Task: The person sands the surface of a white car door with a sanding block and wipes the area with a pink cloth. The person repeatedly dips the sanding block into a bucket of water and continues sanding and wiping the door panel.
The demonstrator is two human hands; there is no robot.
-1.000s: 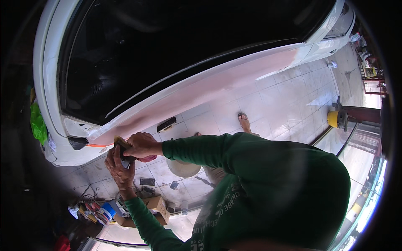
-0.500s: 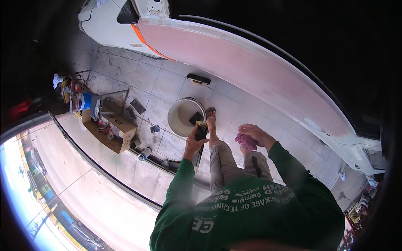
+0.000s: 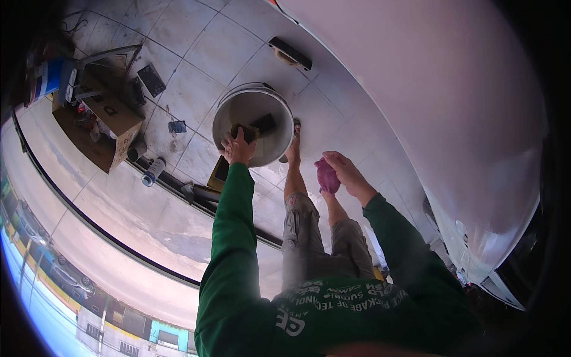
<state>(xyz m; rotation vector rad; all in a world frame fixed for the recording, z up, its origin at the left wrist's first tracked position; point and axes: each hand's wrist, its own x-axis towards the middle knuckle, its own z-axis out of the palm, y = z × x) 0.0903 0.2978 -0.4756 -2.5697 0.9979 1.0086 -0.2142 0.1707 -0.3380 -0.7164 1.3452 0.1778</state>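
Note:
My left hand (image 3: 239,149) is closed on a black sanding block (image 3: 245,132) with a yellowish edge, at the near side of a pale bucket (image 3: 228,114). A second dark block (image 3: 265,123) lies inside the bucket. My fingers partly hide the held block. A pink cloth (image 3: 327,177) is bunched in my right hand (image 3: 348,172), raised over my legs and to the right of the bucket. Just below the bucket's near left side is a dark flat piece with a yellow edge (image 3: 217,174).
A large pinkish-white car panel (image 3: 428,89) curves along the right. On the tiles lie a long sanding board (image 3: 290,53) and dark flat pads (image 3: 151,80). At the left stand a cardboard box (image 3: 124,122) and a bottle (image 3: 154,171). My foot is beside the bucket.
My left hand has gone forward and left with the block, from beside the bucket to over its opening. The right hand still holds the cloth. The view has turned, bringing the car panel closer.

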